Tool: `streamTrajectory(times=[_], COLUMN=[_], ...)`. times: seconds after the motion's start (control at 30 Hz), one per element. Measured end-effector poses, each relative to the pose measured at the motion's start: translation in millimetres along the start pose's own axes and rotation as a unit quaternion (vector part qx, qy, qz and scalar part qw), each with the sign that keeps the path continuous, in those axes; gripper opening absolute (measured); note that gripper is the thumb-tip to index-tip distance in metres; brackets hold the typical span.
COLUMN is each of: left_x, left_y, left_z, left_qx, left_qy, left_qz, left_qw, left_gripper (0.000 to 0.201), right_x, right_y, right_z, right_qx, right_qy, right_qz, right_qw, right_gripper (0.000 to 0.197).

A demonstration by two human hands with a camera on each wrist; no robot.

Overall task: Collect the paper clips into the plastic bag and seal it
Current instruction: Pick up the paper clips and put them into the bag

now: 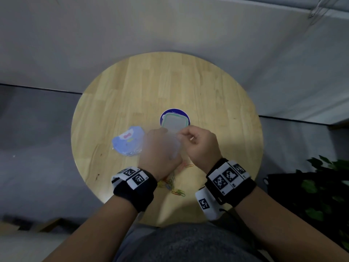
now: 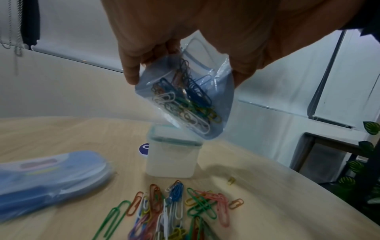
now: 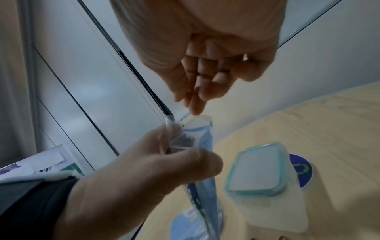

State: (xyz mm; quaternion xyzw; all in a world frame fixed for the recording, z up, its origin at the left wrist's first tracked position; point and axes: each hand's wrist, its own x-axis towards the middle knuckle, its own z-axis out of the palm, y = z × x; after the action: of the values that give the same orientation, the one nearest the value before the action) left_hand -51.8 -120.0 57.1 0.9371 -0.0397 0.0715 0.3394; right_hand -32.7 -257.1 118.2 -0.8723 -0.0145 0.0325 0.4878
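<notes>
I hold a clear zip plastic bag (image 2: 195, 100) upright above the table, with several coloured paper clips inside it. My left hand (image 1: 160, 133) grips the bag's side near the top, seen also in the right wrist view as the left hand (image 3: 164, 155). My right hand (image 3: 195, 107) has its fingertips pinched together at the bag's top edge (image 3: 202, 117); in the head view the right hand (image 1: 182, 134) meets the left over the bag (image 1: 174, 142). Several loose paper clips (image 2: 174, 209) lie on the wood below, also seen in the head view as paper clips (image 1: 171, 184) near my wrists.
A translucent box with a teal-rimmed lid (image 1: 174, 122) stands on a blue round sticker just behind the hands. A blue packet (image 1: 128, 141) lies to the left on the round wooden table (image 1: 217, 103). A leafy plant (image 1: 324, 186) is off the table's right edge.
</notes>
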Motion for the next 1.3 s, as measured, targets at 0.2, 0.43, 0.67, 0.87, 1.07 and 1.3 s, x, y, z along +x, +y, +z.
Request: streamTrajectory(times=[0.2,0.43,0.67,0.87,1.07,1.3], left_x=[-6.4,-31.9,-39.0,-37.5,-44.0,-48.4], left_y=[-9.9,-43.0,-50.0,-53.3,-50.9,-40.2], left_z=[-5.6,-19.1,-28.3,-29.0,-18.5,-7.1], left_qx=[-0.008,0.036,0.042,0.048,0.043,0.03], left_qy=[-0.003,-0.016,-0.027,-0.049,-0.053,-0.061], left_qz=[-0.019,-0.04,-0.043,-0.046,-0.061,-0.073], left_qw=[1.0,0.998,0.998,0.997,0.996,0.995], left_gripper=[0.072,0.074,0.075,0.075,0.074,0.079], right_x=[23.2,-0.3,-10.3,-17.8,-30.5,-25.0], right_y=[46.5,117.8,118.0,114.7,118.8,124.8], right_z=[0.7,36.1,70.1,72.3,72.5,45.4], right_qx=[-0.051,-0.331,-0.344,-0.399,-0.449,-0.419], right_qy=[0.052,-0.301,-0.286,-0.304,-0.308,-0.287], right_qz=[0.036,0.105,0.0,-0.025,-0.027,-0.003], right_qw=[0.997,0.888,0.894,0.865,0.838,0.862], right_gripper=[0.005,0.065,0.041,0.023,0.033,0.022])
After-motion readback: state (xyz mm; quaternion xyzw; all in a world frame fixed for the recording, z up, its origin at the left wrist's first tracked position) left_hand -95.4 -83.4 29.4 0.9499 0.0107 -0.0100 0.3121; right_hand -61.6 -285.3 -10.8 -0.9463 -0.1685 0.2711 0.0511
